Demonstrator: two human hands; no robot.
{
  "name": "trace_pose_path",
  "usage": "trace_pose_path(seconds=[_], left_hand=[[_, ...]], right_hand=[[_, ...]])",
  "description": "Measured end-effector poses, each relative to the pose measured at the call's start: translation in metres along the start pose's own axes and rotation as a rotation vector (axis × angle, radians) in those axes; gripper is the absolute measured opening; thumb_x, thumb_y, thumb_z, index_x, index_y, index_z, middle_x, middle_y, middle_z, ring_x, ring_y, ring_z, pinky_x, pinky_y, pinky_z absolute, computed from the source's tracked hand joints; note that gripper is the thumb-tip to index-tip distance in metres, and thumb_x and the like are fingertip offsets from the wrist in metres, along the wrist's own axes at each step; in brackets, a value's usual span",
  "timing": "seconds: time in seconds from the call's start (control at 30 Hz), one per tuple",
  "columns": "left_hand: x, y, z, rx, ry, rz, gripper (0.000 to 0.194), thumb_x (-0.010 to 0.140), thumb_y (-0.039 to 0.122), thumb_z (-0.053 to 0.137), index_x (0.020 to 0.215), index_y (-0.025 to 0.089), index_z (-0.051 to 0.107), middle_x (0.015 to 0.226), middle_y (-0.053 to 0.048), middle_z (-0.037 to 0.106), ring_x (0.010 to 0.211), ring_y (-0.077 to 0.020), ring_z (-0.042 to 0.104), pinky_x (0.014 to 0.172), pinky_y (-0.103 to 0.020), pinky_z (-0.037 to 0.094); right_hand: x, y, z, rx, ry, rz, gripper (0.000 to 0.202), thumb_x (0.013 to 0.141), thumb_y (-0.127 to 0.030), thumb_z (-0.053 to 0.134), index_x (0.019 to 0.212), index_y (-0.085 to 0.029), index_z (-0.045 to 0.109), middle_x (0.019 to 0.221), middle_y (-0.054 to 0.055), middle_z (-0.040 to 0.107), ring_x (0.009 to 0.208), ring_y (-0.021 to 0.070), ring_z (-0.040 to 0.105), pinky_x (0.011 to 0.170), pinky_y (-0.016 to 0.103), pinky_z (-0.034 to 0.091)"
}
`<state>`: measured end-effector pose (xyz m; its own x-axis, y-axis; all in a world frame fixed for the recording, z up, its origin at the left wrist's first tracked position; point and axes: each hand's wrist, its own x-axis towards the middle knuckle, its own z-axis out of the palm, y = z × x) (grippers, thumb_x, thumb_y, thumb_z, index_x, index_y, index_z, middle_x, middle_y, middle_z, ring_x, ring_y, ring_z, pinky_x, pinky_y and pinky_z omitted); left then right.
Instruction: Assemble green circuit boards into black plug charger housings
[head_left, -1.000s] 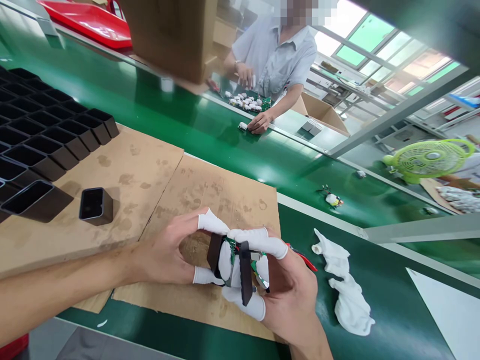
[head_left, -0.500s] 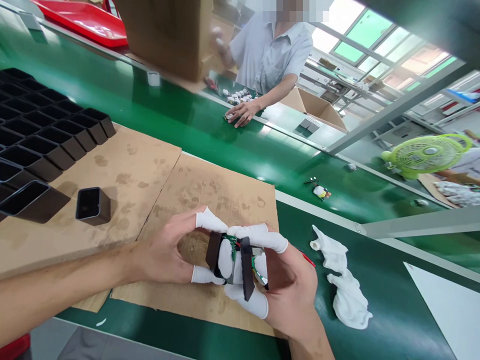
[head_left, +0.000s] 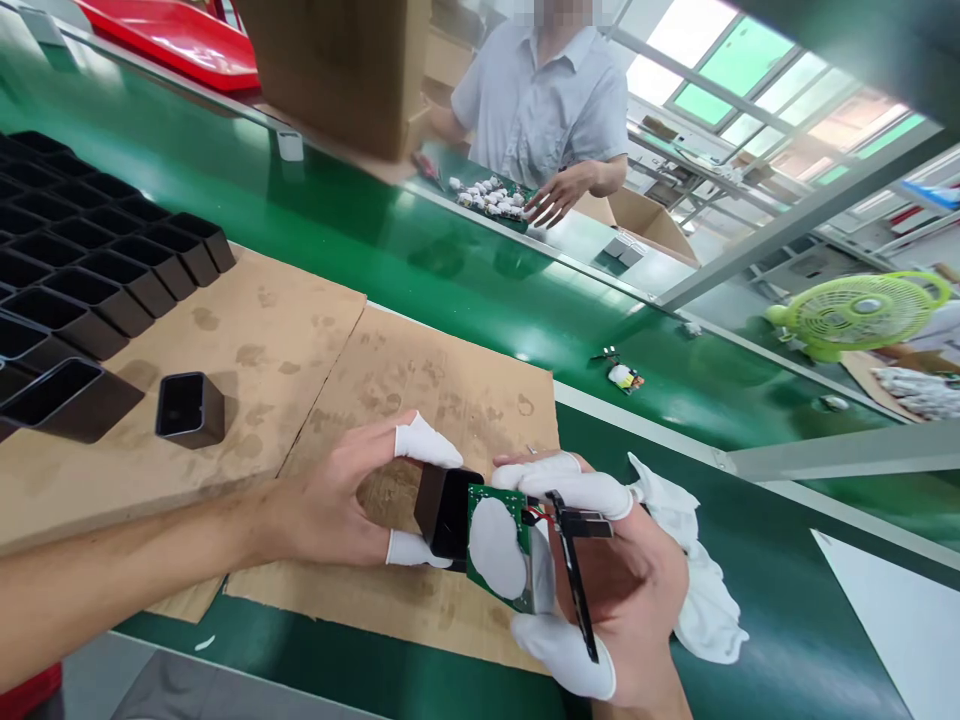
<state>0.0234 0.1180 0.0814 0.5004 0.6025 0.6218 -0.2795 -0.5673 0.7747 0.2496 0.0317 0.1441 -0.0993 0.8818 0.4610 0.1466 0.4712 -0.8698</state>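
Fingers of the left hand (head_left: 322,500) grip an open black case (head_left: 444,508); the right hand's (head_left: 622,580) pinch a white-blobbed green circuit board (head_left: 499,548) at its mouth, above the cardboard (head_left: 420,390).

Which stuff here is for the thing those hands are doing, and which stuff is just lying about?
Seems part of the job:
- black case, in the left hand
- green circuit board, in the right hand
- rows of empty black cases
- cardboard sheet underneath

Probably just about:
- crumpled white cloth
- red tray
- yellow-green fan
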Motion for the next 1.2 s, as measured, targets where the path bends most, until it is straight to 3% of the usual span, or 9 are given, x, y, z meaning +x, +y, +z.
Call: trace_pose_path(seconds=[0.37,0.57,0.97,1.2], left_hand=[[-0.0011,0.0006,-0.0025,0.06,-0.021,0.022,0.052,0.088,0.032,0.101,0.13,0.023,0.071,0.112,-0.007,0.081,0.097,-0.0241,0.079,0.088,-0.036,0.066],[-0.0018,-0.0012,-0.0016,0.039,-0.02,0.024,0.053,0.087,0.029,0.101,0.13,0.023,0.071,0.114,-0.009,0.083,0.1,-0.0256,0.08,0.09,-0.038,0.067],[-0.0031,-0.0049,-0.0021,0.02,-0.012,0.027,0.057,0.084,0.028,0.103,0.13,0.022,0.07,0.112,-0.008,0.08,0.095,-0.0249,0.079,0.086,-0.037,0.067],[-0.0023,-0.006,-0.0008,0.01,-0.003,0.038,0.058,0.083,0.029,0.104,0.13,0.024,0.071,0.111,-0.008,0.082,0.094,-0.0267,0.079,0.084,-0.04,0.067]], right_hand=[[0.001,0.0014,0.0054,-0.073,-0.044,0.032,0.059,0.077,-0.029,0.108,0.129,-0.032,0.08,0.112,0.009,0.083,0.093,0.0305,0.079,0.074,0.042,0.064],[-0.0018,0.0046,0.0046,-0.081,-0.064,0.043,0.064,0.075,-0.022,0.108,0.133,-0.032,0.08,0.118,0.007,0.082,0.106,0.0305,0.079,0.089,0.043,0.067],[-0.0006,0.0047,0.0069,-0.082,-0.105,0.04,0.067,0.078,-0.01,0.1,0.138,-0.032,0.079,0.12,0.004,0.081,0.111,0.0268,0.075,0.099,0.041,0.063],[-0.0026,0.0075,0.0062,-0.118,-0.102,0.04,0.067,0.079,-0.01,0.098,0.138,-0.033,0.078,0.122,0.005,0.08,0.111,0.0285,0.074,0.096,0.043,0.06]])
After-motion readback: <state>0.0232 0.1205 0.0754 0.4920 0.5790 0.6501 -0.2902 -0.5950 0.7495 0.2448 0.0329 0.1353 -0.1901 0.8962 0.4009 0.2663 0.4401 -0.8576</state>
